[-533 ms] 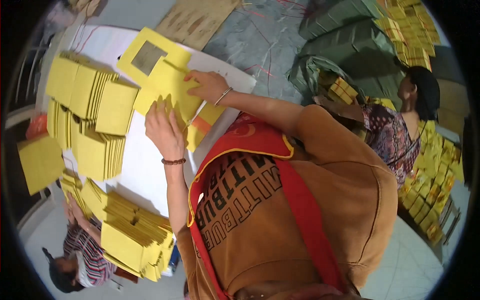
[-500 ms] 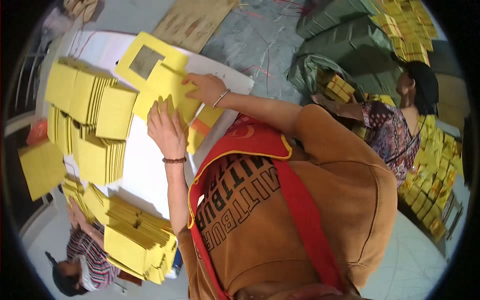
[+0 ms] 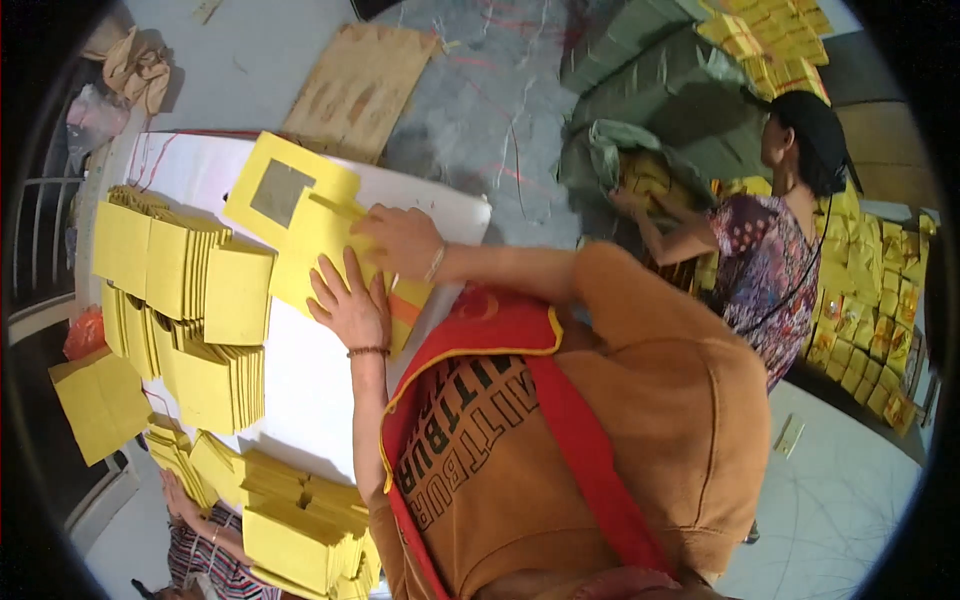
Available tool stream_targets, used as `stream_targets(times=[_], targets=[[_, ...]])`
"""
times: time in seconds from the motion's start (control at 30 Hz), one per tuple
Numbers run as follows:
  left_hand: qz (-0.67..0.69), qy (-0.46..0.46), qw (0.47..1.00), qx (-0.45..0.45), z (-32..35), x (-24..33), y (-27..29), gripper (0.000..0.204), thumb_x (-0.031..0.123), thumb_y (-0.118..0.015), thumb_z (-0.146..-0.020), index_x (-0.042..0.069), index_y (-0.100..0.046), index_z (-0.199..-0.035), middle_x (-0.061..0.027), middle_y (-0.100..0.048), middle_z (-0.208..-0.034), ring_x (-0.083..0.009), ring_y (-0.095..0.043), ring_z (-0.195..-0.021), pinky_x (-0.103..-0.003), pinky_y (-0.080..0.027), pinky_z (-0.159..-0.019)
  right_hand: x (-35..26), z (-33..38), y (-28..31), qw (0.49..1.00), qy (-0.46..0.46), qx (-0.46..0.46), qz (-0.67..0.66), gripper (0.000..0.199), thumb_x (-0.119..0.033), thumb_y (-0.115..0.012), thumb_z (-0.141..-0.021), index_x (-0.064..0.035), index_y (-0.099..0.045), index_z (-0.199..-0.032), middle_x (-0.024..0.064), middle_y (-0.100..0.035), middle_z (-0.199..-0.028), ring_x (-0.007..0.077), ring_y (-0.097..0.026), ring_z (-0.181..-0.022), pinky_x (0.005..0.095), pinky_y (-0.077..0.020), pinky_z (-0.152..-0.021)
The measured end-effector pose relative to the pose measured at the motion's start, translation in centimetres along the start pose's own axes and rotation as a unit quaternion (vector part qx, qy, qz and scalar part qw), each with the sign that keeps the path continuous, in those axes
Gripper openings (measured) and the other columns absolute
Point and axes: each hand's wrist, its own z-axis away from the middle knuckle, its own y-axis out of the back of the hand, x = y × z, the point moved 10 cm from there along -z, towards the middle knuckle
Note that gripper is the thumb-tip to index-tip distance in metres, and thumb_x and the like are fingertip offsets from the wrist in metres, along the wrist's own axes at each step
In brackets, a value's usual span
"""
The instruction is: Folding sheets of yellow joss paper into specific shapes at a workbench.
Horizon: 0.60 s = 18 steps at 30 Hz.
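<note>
My left hand (image 3: 352, 308) lies with its fingers spread on the lower edge of a yellow paper sheet (image 3: 312, 240) on the white table. Beside it, my right hand (image 3: 400, 242) rests on the right part of the same yellow paper, its fingers stretched out and a little blurred. Above the sheet, partly overlapped by it, is a yellow piece (image 3: 247, 198) with a grey rectangle inside its border. Under my hands, toward my body, an orange strip (image 3: 404, 308) shows on the yellow paper.
Stacks of folded yellow paper (image 3: 190, 265) stand on the white table (image 3: 310, 385) at left, with another pile (image 3: 300, 535) nearer. A co-worker's hand (image 3: 178, 497) touches yellow paper at lower left. At right, another person (image 3: 775, 240) reaches into a green sack (image 3: 610, 150).
The whole view has shifted, so the table sits lower. My hands stay on the yellow sheet, my left fingers spreading wider. The person at right has leaned upright somewhat.
</note>
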Motion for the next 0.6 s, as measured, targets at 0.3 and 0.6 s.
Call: stream_targets(times=[0.3, 0.6], targets=[[0.029, 0.015, 0.996, -0.079, 0.6, -0.3, -0.5, 0.054, 0.036, -0.045, -0.085, 0.011, -0.036, -0.132, -0.0111, -0.015, -0.145, -0.0323, -0.01, -0.134, -0.053, -0.007, -0.104, -5.5, 4.1, -3.5, 0.931, 0.342, 0.011, 0.13, 0.053, -0.047, -0.043, -0.085, -0.017, -0.038, -0.129, 0.0106, -0.038, -0.133, 0.0239, -0.033, -0.126, 0.0538, -0.0108, -0.103], [0.602, 0.126, 0.782, 0.098, 1.7, -5.0, -0.7, 0.048, 0.001, -0.049, -0.081, 0.0, -0.037, -0.128, -0.0197, -0.033, -0.135, -0.0344, -0.027, -0.126, -0.045, -0.014, -0.105, -4.6, 3.7, -5.2, 0.954, 0.258, -0.015, 0.153, 0.05, -0.037, -0.047, -0.086, -0.0114, -0.042, -0.128, 0.0084, -0.033, -0.138, 0.0202, -0.025, -0.131, 0.0554, -0.0022, -0.105]])
